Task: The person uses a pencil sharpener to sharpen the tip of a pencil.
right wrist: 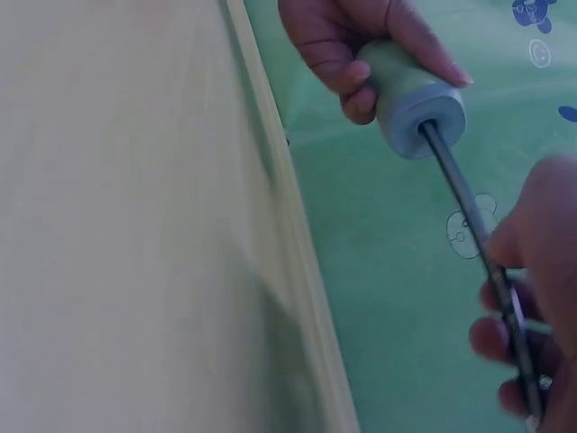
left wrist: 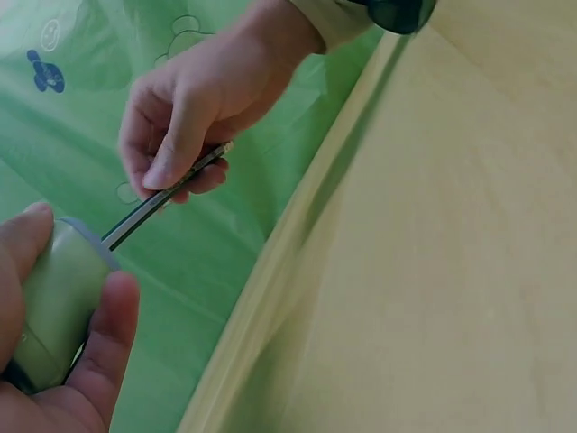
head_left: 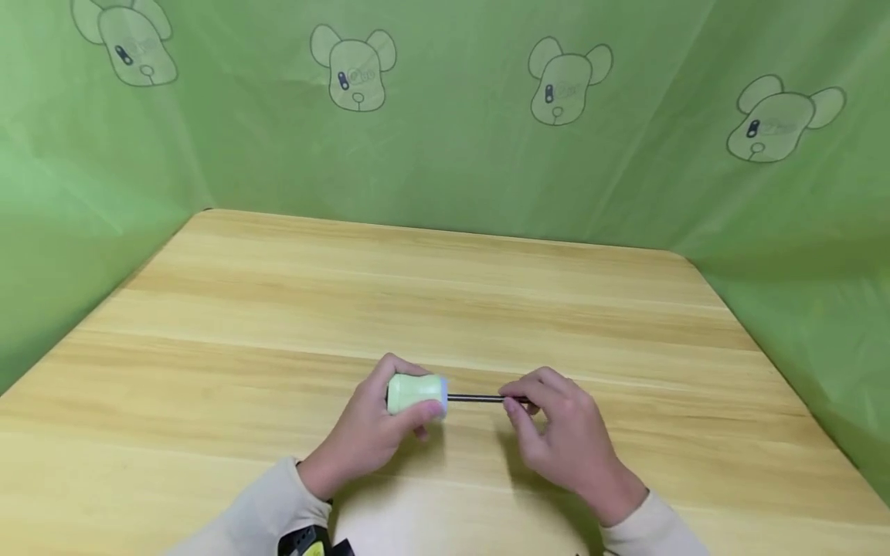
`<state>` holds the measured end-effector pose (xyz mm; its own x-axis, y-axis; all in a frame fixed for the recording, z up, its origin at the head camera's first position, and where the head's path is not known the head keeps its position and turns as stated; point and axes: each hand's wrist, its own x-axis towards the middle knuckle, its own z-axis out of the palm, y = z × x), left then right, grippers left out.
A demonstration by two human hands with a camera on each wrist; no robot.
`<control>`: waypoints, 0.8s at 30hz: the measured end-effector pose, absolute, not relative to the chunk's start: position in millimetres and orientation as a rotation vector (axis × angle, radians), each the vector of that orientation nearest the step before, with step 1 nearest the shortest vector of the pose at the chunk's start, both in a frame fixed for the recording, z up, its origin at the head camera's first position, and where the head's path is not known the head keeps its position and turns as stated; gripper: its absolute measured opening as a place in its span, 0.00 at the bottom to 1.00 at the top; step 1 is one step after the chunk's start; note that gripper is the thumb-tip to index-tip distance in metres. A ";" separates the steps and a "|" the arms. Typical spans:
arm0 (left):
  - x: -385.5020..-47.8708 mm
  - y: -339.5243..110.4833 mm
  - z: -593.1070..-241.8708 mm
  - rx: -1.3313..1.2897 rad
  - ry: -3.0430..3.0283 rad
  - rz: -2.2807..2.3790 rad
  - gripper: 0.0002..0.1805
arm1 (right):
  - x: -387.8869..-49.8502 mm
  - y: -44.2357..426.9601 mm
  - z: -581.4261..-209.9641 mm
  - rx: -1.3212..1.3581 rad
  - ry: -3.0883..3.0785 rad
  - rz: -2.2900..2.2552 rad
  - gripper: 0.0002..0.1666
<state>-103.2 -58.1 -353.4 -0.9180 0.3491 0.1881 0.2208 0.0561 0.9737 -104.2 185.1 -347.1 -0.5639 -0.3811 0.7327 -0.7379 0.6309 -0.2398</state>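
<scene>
My left hand (head_left: 365, 432) grips a light green, waisted pencil sharpener (head_left: 410, 392) with a pale blue-grey end, its thumb along the near side. From the hole in that end runs a slim, dark pencil (head_left: 475, 398) with silvery stripes. Farther along it, the thumb and fingers of my right hand (head_left: 566, 432) pinch the pencil near its outer end. The right wrist view shows the pencil (right wrist: 460, 185) entering the sharpener's recessed hole (right wrist: 431, 126); its inner tip is hidden. Both hands are above the table, close to its near side.
A light wood-grain table (head_left: 431, 301) spreads out under the hands. Green sheeting (head_left: 459, 170) printed with mouse-like heads hangs behind it and at both sides. A dark wrist device (head_left: 306, 540) sits at the left cuff.
</scene>
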 end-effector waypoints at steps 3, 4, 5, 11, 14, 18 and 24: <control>-104.2 -58.4 -351.5 0.516 2.180 2.052 0.21 | -105.8 185.2 -349.2 0.923 -2.122 0.741 0.23; -104.4 -58.6 -350.8 0.502 2.171 2.061 0.21 | -106.1 185.3 -349.4 0.929 -2.104 0.746 0.26; -104.6 -58.7 -350.1 0.494 2.166 2.066 0.21 | -105.9 185.3 -349.3 0.929 -2.094 0.747 0.27; -106.1 -58.8 -345.5 0.464 2.146 2.098 0.22 | -106.3 182.1 -346.3 0.878 -2.021 0.643 0.12; -106.4 -58.8 -344.2 0.435 2.126 2.114 0.22 | -107.2 179.8 -344.6 0.849 -1.961 0.591 0.20; -105.6 -58.8 -343.2 0.414 2.084 2.138 0.22 | -109.7 176.2 -342.5 0.831 -1.840 0.544 0.22; -104.9 -59.1 -343.1 0.405 2.029 2.169 0.21 | -113.8 171.3 -342.1 0.841 -1.664 0.544 0.22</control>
